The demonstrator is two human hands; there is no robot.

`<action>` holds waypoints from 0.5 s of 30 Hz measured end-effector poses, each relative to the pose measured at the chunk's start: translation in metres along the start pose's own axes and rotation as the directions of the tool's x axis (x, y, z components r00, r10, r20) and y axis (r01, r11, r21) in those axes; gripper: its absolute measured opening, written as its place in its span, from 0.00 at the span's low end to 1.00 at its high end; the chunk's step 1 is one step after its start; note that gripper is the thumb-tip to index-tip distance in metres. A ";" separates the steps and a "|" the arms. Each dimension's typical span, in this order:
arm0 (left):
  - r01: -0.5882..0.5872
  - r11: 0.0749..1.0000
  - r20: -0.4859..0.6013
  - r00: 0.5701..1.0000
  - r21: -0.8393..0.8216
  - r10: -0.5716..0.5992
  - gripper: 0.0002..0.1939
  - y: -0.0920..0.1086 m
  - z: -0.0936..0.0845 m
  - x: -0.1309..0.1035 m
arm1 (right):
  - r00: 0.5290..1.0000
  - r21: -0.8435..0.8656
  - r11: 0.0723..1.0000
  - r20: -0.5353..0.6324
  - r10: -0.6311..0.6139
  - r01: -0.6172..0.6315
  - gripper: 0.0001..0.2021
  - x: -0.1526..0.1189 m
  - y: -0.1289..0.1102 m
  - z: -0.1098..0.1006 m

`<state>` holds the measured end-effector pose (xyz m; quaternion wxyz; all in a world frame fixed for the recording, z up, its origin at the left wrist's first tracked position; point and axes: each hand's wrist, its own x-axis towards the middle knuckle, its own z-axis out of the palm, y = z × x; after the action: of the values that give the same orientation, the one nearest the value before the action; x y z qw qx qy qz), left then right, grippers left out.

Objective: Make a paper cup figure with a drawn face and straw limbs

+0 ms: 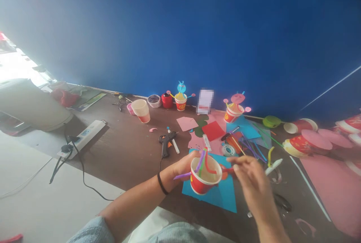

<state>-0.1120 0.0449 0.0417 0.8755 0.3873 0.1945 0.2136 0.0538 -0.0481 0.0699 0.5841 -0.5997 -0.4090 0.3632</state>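
Note:
My left hand (186, 163) is wrapped round the far side of a red and white paper cup (200, 186), its mouth tilted toward me. Purple, green and red pipe cleaners rise from inside the cup, and a purple pipe cleaner (182, 175) sticks out at its left. On the right side, my right hand (249, 173) is closed, fingers pinching a red strip (228, 169), probably a pipe cleaner, that reaches the cup. Some of my left fingers are hidden behind the cup. Beneath it lies a sheet of blue paper (208, 199).
A black glue gun (165, 144) lies left of the cup. Finished cup figures (180, 102) stand by the blue wall, near stacked paper cups (142, 112). Loose pipe cleaners (255, 147), tape (228, 150) and coloured paper lie ahead. A power strip (84, 138) sits at the left edge.

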 end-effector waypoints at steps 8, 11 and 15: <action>0.025 0.986 0.131 0.990 0.163 -0.046 0.20 0.027 0.018 -0.005 | 0.771 -0.337 0.793 0.589 -0.242 0.507 0.14 -0.006 -0.083 0.016; 0.017 0.996 0.112 0.993 0.092 -0.027 0.25 0.023 0.014 -0.008 | 0.779 -0.336 0.805 0.584 -0.229 0.489 0.05 -0.006 -0.088 0.025; -0.034 0.992 0.104 0.994 -0.118 0.046 0.33 0.005 -0.002 -0.016 | 0.820 -0.265 0.877 0.532 -0.212 0.400 0.05 -0.003 -0.081 0.023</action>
<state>-0.1275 0.0407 0.0468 0.9012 0.3506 0.1272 0.2210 0.0259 -0.0424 0.1496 0.3914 -0.5112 -0.6954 0.3192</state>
